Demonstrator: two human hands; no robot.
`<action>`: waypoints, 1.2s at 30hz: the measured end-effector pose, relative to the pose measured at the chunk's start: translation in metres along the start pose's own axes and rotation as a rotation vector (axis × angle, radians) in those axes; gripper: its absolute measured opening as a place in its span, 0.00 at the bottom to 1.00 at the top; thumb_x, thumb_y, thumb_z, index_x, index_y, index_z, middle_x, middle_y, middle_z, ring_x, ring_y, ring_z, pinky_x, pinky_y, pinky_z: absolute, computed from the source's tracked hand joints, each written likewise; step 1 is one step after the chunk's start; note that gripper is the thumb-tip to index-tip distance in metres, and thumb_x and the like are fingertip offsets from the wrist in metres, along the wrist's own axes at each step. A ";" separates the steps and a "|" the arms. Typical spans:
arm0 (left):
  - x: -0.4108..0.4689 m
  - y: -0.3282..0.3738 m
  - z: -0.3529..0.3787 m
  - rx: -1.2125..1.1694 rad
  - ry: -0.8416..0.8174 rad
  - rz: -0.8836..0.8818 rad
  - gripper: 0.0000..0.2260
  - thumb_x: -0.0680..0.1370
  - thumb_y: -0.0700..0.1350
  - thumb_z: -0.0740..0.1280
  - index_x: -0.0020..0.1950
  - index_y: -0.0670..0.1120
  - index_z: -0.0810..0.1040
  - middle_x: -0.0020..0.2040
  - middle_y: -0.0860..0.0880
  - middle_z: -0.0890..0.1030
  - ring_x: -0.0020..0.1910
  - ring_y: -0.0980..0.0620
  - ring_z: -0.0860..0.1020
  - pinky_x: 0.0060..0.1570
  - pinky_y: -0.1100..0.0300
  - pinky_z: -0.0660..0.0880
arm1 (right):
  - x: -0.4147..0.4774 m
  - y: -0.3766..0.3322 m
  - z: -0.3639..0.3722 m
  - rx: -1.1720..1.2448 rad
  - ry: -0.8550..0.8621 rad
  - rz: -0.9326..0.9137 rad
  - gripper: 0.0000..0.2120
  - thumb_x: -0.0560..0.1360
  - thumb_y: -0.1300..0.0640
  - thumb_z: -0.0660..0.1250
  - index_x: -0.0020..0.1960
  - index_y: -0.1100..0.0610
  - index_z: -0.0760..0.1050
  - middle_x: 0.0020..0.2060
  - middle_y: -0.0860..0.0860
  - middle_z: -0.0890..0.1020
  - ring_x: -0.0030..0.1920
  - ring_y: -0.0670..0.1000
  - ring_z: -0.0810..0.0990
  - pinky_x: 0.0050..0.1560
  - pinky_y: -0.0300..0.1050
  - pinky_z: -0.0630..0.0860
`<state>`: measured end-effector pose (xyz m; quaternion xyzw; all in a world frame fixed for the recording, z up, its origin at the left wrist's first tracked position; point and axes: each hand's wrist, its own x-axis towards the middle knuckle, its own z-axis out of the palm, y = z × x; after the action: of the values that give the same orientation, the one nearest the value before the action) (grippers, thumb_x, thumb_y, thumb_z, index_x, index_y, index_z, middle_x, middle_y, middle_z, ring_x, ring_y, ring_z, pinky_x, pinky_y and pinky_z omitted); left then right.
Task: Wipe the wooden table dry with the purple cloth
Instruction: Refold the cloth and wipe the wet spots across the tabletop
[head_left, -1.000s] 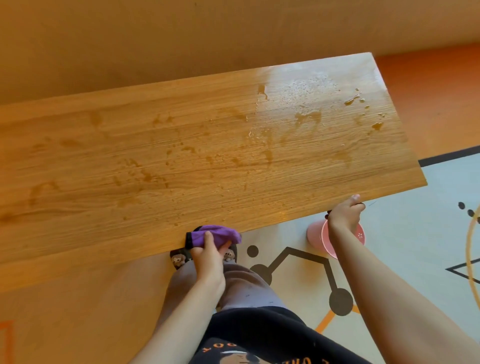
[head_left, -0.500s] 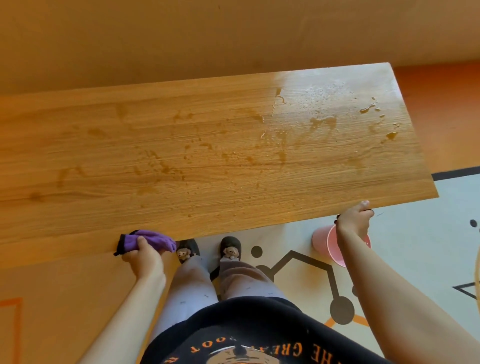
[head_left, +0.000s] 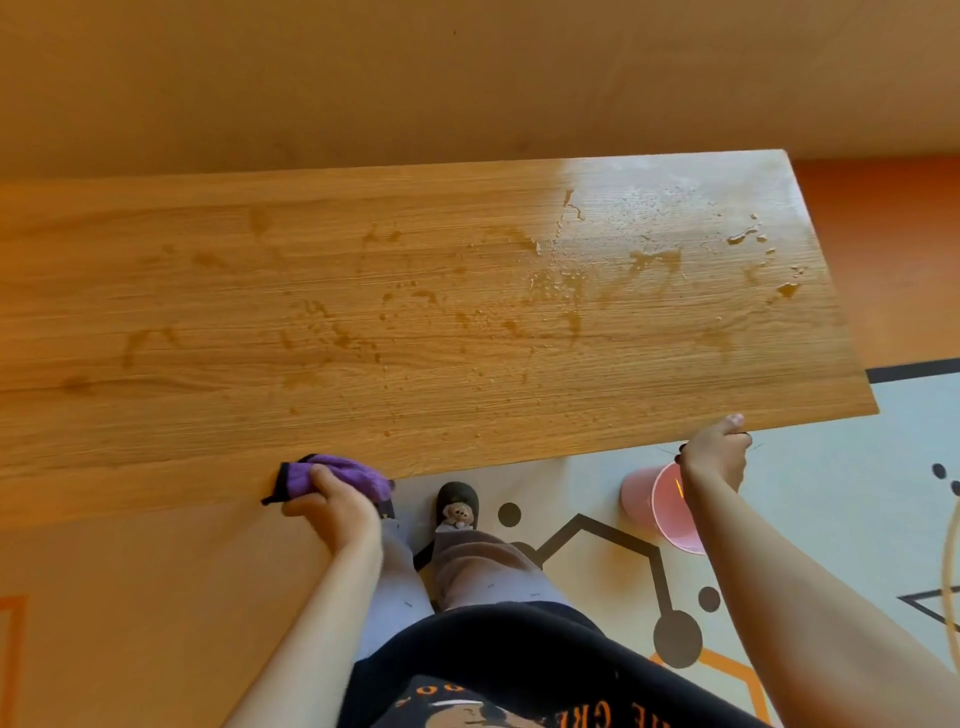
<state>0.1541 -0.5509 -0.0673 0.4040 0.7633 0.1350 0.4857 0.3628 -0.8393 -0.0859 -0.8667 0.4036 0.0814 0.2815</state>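
The wooden table (head_left: 260, 291) fills the middle of the view, with wet smears and droplets (head_left: 566, 291) across it, thickest toward the far right corner. My left hand (head_left: 340, 506) is shut on the bunched purple cloth (head_left: 343, 470), which presses on the table's near edge. My right hand (head_left: 716, 457) is at the near edge close to the right corner, thumb on the wood. Its fingers are curled around what looks like the thin wire handle of a pink bucket (head_left: 657, 506) hanging just below.
A wall (head_left: 467, 78) runs close behind the table's far edge. My slippered feet (head_left: 457, 506) stand under the near edge on a pale patterned mat (head_left: 831, 519). Orange floor (head_left: 893, 249) lies beyond the table's right end.
My left hand slid the cloth left along the near edge, then back a little to the right. The right hand stayed at the right corner with the bucket below it.
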 end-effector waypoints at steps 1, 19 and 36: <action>0.008 0.006 -0.006 -0.009 0.055 0.008 0.29 0.83 0.51 0.50 0.76 0.35 0.44 0.75 0.38 0.60 0.71 0.40 0.64 0.65 0.57 0.60 | 0.000 0.000 -0.001 -0.016 0.004 -0.007 0.31 0.80 0.41 0.38 0.65 0.63 0.64 0.57 0.64 0.78 0.57 0.65 0.76 0.58 0.56 0.68; 0.021 0.013 -0.017 -0.003 0.078 0.018 0.27 0.83 0.52 0.49 0.75 0.37 0.46 0.70 0.37 0.67 0.65 0.37 0.70 0.60 0.52 0.67 | -0.120 0.017 -0.001 -0.305 -0.252 -1.320 0.23 0.78 0.44 0.53 0.65 0.59 0.67 0.64 0.56 0.68 0.68 0.56 0.63 0.69 0.50 0.59; 0.081 0.042 -0.079 -0.134 0.078 -0.045 0.25 0.83 0.50 0.51 0.76 0.40 0.49 0.72 0.39 0.65 0.68 0.40 0.67 0.64 0.53 0.63 | -0.238 0.023 0.106 -0.820 -0.494 -2.156 0.32 0.78 0.50 0.56 0.77 0.59 0.50 0.77 0.54 0.54 0.77 0.53 0.48 0.75 0.52 0.46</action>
<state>0.0908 -0.4488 -0.0548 0.3477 0.7798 0.1907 0.4844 0.1978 -0.6364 -0.0958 -0.7462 -0.6591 0.0906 -0.0245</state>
